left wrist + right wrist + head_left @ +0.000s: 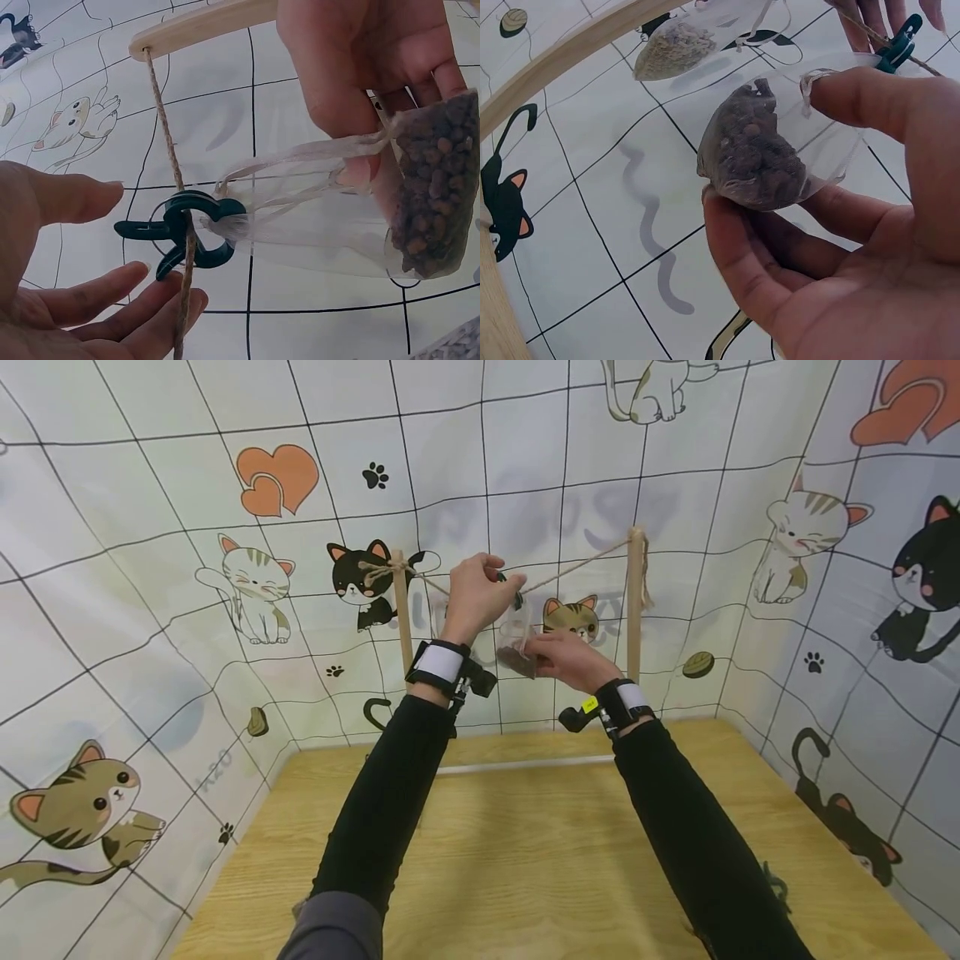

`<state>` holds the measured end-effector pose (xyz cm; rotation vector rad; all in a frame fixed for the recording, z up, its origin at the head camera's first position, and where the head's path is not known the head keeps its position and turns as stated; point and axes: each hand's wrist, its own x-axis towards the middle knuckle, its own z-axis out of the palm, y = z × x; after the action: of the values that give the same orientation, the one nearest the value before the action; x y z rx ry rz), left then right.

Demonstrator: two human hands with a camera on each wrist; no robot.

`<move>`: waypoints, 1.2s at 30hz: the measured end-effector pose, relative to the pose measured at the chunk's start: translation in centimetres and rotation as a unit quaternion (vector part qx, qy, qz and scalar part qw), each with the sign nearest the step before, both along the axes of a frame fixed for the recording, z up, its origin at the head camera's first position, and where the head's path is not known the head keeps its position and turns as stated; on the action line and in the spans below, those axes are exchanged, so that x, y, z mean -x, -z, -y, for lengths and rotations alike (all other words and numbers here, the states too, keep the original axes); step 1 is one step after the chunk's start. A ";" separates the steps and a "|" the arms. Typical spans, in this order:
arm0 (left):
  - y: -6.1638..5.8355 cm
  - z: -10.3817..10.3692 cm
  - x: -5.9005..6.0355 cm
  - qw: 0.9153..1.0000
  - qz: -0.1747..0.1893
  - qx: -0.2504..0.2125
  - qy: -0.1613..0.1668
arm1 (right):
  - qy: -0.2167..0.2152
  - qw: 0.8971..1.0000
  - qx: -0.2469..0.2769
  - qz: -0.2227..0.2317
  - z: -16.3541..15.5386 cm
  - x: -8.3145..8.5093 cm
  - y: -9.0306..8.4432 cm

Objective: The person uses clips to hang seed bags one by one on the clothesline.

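Note:
A sheer drawstring bag [435,187] of dark brown pebble-like bits hangs from a dark green plastic clip [199,229], which bites its gathered top on a twine line [165,127]. My left hand [480,597] is raised at the clip. In the left wrist view its thumb and fingers stand spread on either side of the clip's handles, with a gap at the thumb. Lower and to the right, my right hand [570,660] holds the bag. Its thumb [855,94] lies by the white ribbon ties, and its other fingers curl under the filled end.
Two wooden posts, left [402,610] and right [634,602], carry the sagging twine. A second sheer bag [676,51] with pale grains hangs nearby. A white bar [525,765] lies along the back of the wooden table [510,860]. Cat-print sheeting [480,460] encloses the back and sides.

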<state>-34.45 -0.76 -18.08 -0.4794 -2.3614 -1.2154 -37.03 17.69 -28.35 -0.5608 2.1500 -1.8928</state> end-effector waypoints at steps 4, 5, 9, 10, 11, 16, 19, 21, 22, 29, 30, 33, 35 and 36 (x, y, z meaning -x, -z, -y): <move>0.2 0.1 -0.2 1.000 0.005 -0.007 0.008 | -0.002 1.000 0.007 -0.001 -0.3 -0.3 0.5; 0.2 0.2 -0.3 1.000 0.006 -0.011 0.010 | -0.006 1.000 0.007 -0.002 -0.4 -0.4 0.6; 0.6 0.3 -0.5 0.999 0.008 -0.026 0.020 | -0.021 1.000 0.017 -0.004 -0.8 -0.7 1.2; 0.7 0.3 -0.6 0.999 0.007 -0.028 0.023 | -0.026 0.999 0.019 -0.004 -0.9 -0.7 1.3; 0.8 0.3 -0.7 0.999 0.006 -0.030 0.025 | -0.027 0.999 0.022 -0.004 -0.9 -0.8 1.4; 1.3 0.7 -1.1 0.997 -0.020 -0.048 0.059 | -0.021 1.000 0.004 -0.017 -1.3 -1.3 1.6; 1.7 1.0 -1.4 0.993 -0.041 -0.061 0.090 | -0.019 0.999 -0.028 -0.037 -1.6 -1.9 1.6; 2.0 1.3 -1.6 0.990 -0.053 -0.071 0.110 | -0.018 0.997 -0.053 -0.049 -1.8 -2.4 1.7; 2.2 1.5 -1.8 0.988 -0.058 -0.078 0.120 | -0.017 0.996 -0.066 -0.056 -1.9 -2.6 1.8; 3.9 3.2 -3.2 0.971 -0.108 -0.110 0.184 | 0.040 0.978 -0.174 -0.107 -2.0 -4.4 2.1; 4.2 3.4 -3.5 0.969 -0.114 -0.110 0.189 | 0.049 0.975 -0.184 -0.117 -2.1 -4.6 2.2; 5.3 4.1 -4.3 0.967 -0.126 -0.106 0.197 | 0.067 0.967 -0.203 -0.139 -2.4 -5.4 2.8; 6.1 4.5 -4.8 0.966 -0.134 -0.101 0.196 | 0.077 0.962 -0.214 -0.153 -2.5 -5.9 3.2; 6.5 4.8 -5.1 0.966 -0.138 -0.100 0.195 | 0.083 0.959 -0.221 -0.159 -2.6 -6.1 3.4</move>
<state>-29.37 -5.52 -24.59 -1.0090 -1.9396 -1.4301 -30.89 20.29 -31.76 -0.6382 2.7946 -1.3852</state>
